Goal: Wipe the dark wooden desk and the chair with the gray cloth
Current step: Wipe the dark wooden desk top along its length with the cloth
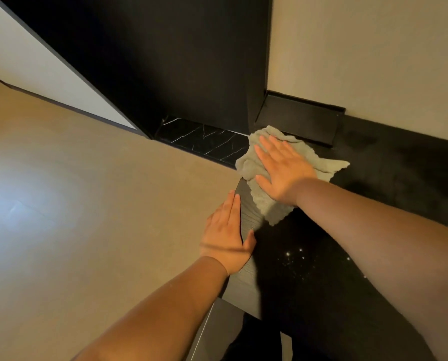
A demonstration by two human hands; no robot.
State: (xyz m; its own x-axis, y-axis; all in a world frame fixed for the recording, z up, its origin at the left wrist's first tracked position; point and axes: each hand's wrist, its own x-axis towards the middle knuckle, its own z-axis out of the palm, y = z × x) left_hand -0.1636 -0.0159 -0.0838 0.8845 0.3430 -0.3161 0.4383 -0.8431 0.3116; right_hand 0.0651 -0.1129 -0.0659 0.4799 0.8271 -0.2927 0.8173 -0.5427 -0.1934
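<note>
The dark wooden desk [374, 204] fills the right half of the head view, its left end edge running down the middle. The gray cloth [266, 204] lies spread at the desk's far left corner, partly hanging over that edge. My right hand [282, 168] presses flat on the cloth with straight fingers. My left hand [228, 230] rests on the desk's left edge just below the cloth, fingers straight along the side face and thumb on top. No chair is in view.
A tall black panel [165, 61] rises behind the desk corner, with a black marble strip [204, 142] at its foot. A low black box [298, 118] sits on the desk against the beige wall. Beige floor [87, 204] lies to the left.
</note>
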